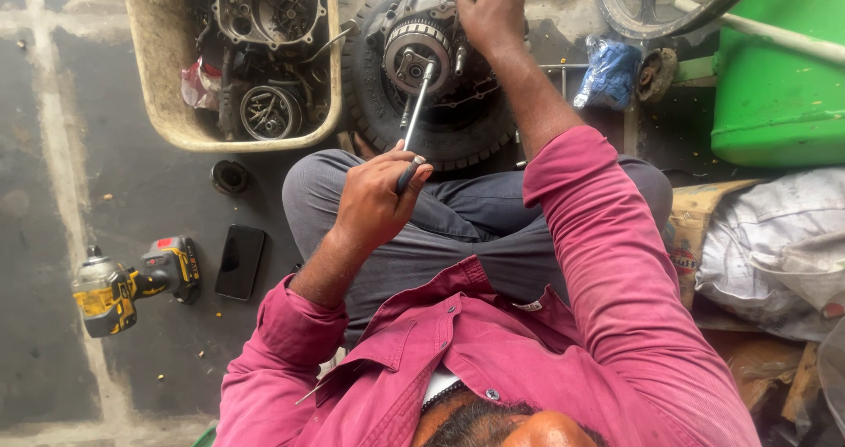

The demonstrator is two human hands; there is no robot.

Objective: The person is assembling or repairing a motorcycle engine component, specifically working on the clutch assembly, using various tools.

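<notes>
Where fingers (414, 172) close: wrench (416, 104) handle, tip seemingly on hub (414, 55).

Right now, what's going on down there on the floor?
A person in a pink shirt sits on the floor over an engine assembly set in a small tyre. The left hand grips the handle of a long socket wrench, its tip on the round hub. The right hand steadies the top of the assembly. A yellow impact driver and a dark phone lie to the left, near a tub of parts.
</notes>
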